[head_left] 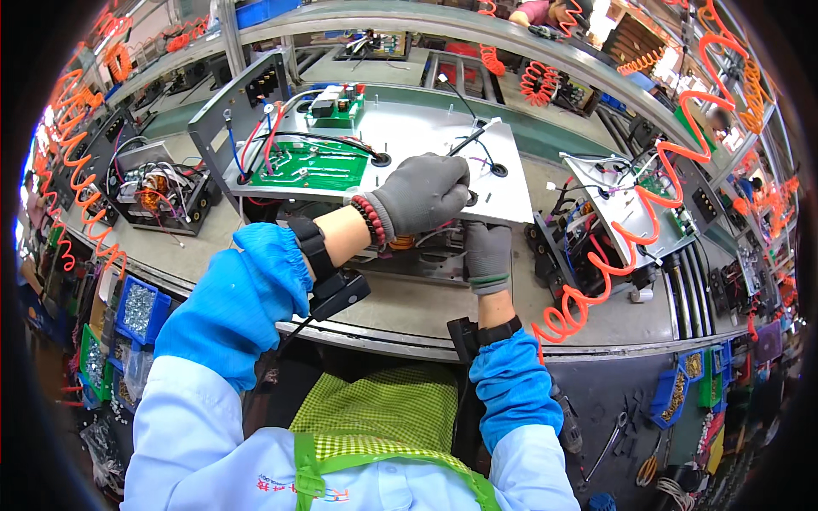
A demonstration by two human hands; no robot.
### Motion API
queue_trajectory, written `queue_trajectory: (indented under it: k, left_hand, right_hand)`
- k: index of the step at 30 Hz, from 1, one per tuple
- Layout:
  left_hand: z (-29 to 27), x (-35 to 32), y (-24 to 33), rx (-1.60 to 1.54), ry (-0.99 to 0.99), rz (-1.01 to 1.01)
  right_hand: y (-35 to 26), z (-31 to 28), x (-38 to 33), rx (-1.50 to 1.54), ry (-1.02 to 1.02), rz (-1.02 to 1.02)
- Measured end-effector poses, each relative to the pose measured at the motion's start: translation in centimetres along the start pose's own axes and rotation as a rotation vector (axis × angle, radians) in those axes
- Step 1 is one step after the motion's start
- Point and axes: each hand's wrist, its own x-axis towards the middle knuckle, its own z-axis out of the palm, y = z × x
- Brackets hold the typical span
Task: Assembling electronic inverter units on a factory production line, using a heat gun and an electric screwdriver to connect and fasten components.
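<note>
A silver metal panel [400,128] with green circuit boards [311,166] mounted on it lies over an open chassis in front of me. My left hand [426,194], in a grey glove, is closed above the panel's near right part, its fingertips beside a black grommet [472,198]. What its fingers hold, if anything, is hidden. My right hand [488,255], also gloved, reaches up under the panel's near edge, and the panel covers its fingers. Beyond my left hand, a black cable [469,139] with a white plug lies near another grommet [499,169] with a wire through it.
Similar units stand at the left [158,196] and right [626,200] on the bench. An orange coiled hose [596,272] hangs near my right forearm. Blue screw bins [141,311] sit low at the left, with pliers [648,470] and other tools at lower right.
</note>
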Motion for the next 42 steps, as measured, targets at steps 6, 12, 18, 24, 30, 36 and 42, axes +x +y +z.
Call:
queue_trajectory:
  k: [6, 12, 18, 24, 30, 36, 42]
  left_hand:
    - [0.0, 0.0, 0.3, 0.127, 0.062, 0.082]
    - [1.5, 0.2, -0.3, 0.073, 0.071, -0.012]
    - [0.8, 1.2, 0.0, -0.177, 0.256, -0.266]
    - [0.7, -0.5, -1.8, -0.456, 0.426, -0.19]
    - [-1.5, -3.7, 0.7, -0.234, 0.36, -0.007]
    - [-2.0, -11.9, 1.9, -0.064, 0.187, 0.289]
    - [4.0, -21.9, -10.1, -0.561, -0.492, -0.919]
  right_hand:
    - [0.5, 2.2, -0.2, -0.412, 0.244, -0.144]
    - [-2.7, -1.5, -1.4, -0.427, -0.058, -0.134]
    - [-0.2, -5.9, -5.5, -0.255, 0.143, -0.167]
    - [-2.8, -10.5, -0.7, -1.088, 0.183, -0.444]
    - [5.4, -15.3, -0.7, -1.833, -0.146, -0.138]
    - [4.1, -17.7, 0.3, -1.883, -0.294, -0.079]
    - [5.4, -22.4, 2.0, -1.983, -0.337, -0.024]
